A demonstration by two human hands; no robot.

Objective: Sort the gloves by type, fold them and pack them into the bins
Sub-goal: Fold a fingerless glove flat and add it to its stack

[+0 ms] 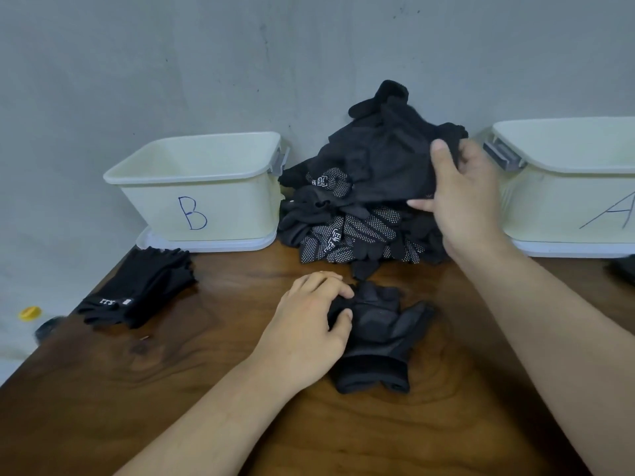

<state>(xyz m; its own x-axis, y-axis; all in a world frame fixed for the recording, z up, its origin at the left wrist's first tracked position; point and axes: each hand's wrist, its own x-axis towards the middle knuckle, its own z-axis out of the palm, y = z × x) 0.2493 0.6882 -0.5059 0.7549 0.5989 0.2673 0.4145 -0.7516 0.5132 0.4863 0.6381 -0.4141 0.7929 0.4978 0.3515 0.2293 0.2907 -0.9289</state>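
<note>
A heap of black gloves [354, 214], some with white dots, lies against the wall between two cream bins. My right hand [464, 197] grips a plain black glove [385, 156] lifted off the top of the heap. My left hand [309, 324] holds the fingers of a black padded glove [378, 338] lying flat on the wooden table [206, 389] in front of the heap. Bin B [202, 190] stands at the left and shows nothing inside. Bin A [577, 187] stands at the right, its inside hidden.
A stack of black gloves with white lettering [137, 290] lies near the table's left edge, in front of bin B. A dark item [623, 267] peeks in at the right edge. A yellow cap [30, 312] lies off the table at the left.
</note>
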